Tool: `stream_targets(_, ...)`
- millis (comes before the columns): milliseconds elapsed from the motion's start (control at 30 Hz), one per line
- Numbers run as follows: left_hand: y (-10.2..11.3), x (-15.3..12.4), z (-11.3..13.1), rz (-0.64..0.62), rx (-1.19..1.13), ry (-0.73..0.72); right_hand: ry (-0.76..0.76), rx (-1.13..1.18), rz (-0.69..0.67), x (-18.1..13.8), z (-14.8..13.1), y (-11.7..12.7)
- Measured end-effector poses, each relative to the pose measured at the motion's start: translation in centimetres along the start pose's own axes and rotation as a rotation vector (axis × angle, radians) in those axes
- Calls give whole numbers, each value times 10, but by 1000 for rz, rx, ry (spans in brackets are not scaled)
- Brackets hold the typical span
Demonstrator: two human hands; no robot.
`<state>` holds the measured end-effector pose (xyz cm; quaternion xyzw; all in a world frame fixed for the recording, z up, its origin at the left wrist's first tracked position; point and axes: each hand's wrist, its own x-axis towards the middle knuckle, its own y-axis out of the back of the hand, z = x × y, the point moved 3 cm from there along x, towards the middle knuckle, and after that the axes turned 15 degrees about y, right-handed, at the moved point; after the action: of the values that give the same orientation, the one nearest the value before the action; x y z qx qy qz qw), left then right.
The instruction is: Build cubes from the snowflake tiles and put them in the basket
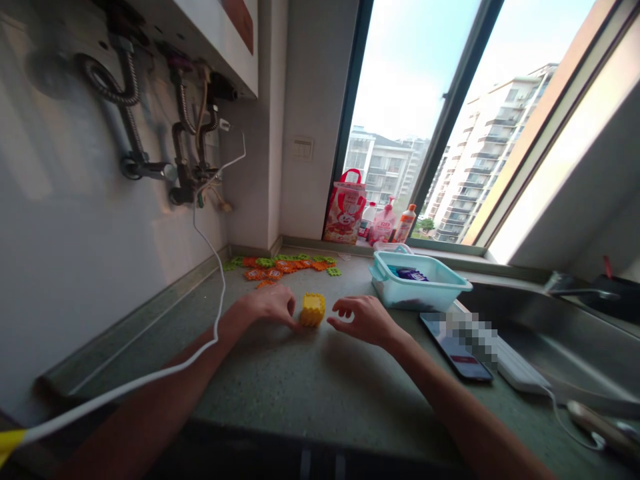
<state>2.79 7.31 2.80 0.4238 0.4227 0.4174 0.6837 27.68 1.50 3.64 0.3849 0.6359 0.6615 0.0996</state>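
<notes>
A yellow stack of notched, block-like pieces point(313, 310) stands on the grey-green countertop point(300, 393), between my two hands. Just left of it is my left hand point(273, 305), thumb and fingers apart, with the fingertips close to the stack. On the other side my right hand point(363, 318) is curved with a gap between thumb and fingers, a little away from the yellow pieces. Neither hand holds anything that I can see. Behind them, orange pieces point(285, 267) and green pieces point(333, 271) of a similar flat, notched shape lie scattered near the wall.
To the right stands a light-blue plastic tub point(420, 287) with dark pieces inside. A phone point(460, 350) and a white power strip point(520, 367) lie beside the sink point(575, 340). Bottles and a red-pink bag point(345, 213) line the windowsill. A white cable point(220, 300) crosses before my left arm.
</notes>
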Motion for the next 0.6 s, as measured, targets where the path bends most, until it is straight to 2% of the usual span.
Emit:
stream_targets(100,-5,2,5,-29,-5,-25,20,-12,-134,-1,0,-16)
stream_targets(333,-16,8,15,-17,-11,-68,45,-71,-112,9,-1,-36)
stream_targets(467,-15,13,5,-82,-54,-72,3,-64,-132,3,1,-21)
stream_targets(533,-13,15,-5,-159,-75,-33,-21,-64,-63,2,-2,-3)
stream_targets(600,-12,18,-16,-235,-93,30,42,-64,27,8,-13,17)
